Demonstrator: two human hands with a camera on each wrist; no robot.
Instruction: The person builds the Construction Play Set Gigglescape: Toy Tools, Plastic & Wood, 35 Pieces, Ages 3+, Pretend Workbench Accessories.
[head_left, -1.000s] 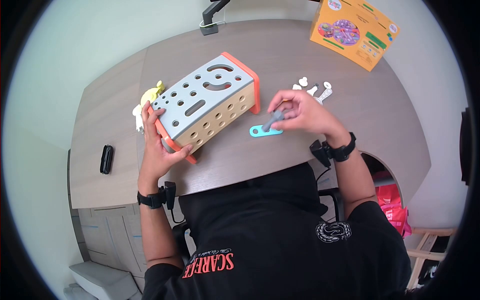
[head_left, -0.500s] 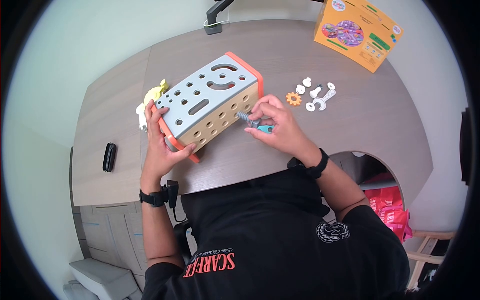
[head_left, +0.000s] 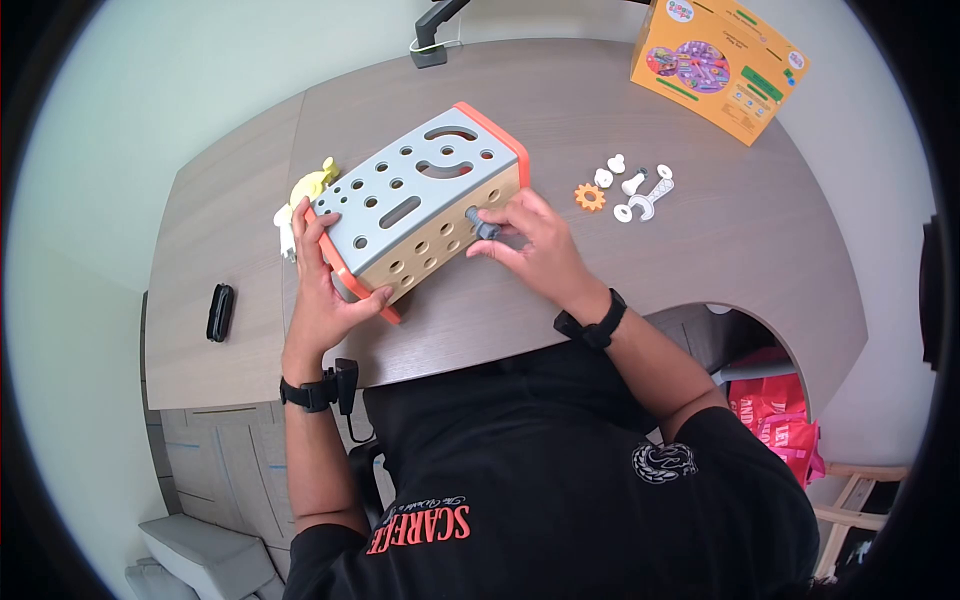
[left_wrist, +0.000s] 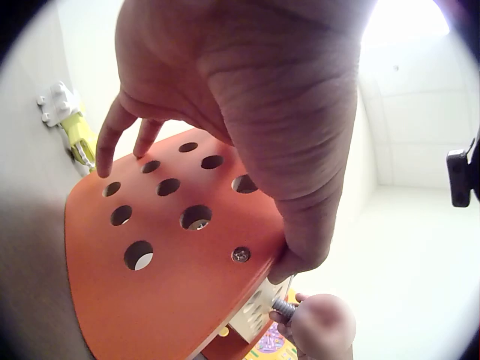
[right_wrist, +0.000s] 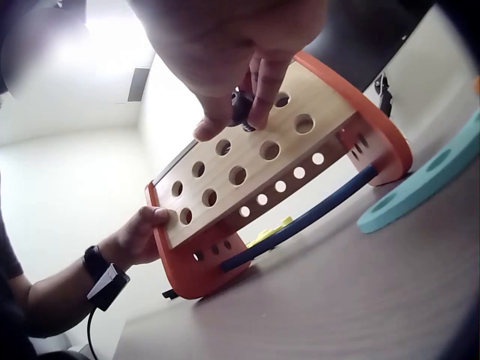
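Note:
A toy workbench (head_left: 420,205) with a grey holed top, wooden side (right_wrist: 247,161) and orange end panels (left_wrist: 172,277) stands on the table. My left hand (head_left: 325,300) grips its left end panel, fingers over the top edge and thumb on the wooden side. Between thumb and fingers of my right hand (head_left: 545,250) is a grey toy bolt (head_left: 484,227), its threaded end at an upper-row hole of the wooden side. A teal strip with holes (right_wrist: 431,176) lies on the table below the right hand in the right wrist view; in the head view it is hidden.
To the right lie an orange gear (head_left: 590,197), a white wrench (head_left: 655,196) and several small white pieces (head_left: 604,178). Yellow and white toy parts (head_left: 312,184) sit behind the bench's left end. A black case (head_left: 220,313) is at far left, an orange box (head_left: 715,70) at back right.
My right hand has carried the grey bolt leftward from over the teal strip to a hole in the wooden side. The left hand keeps its grip on the end panel.

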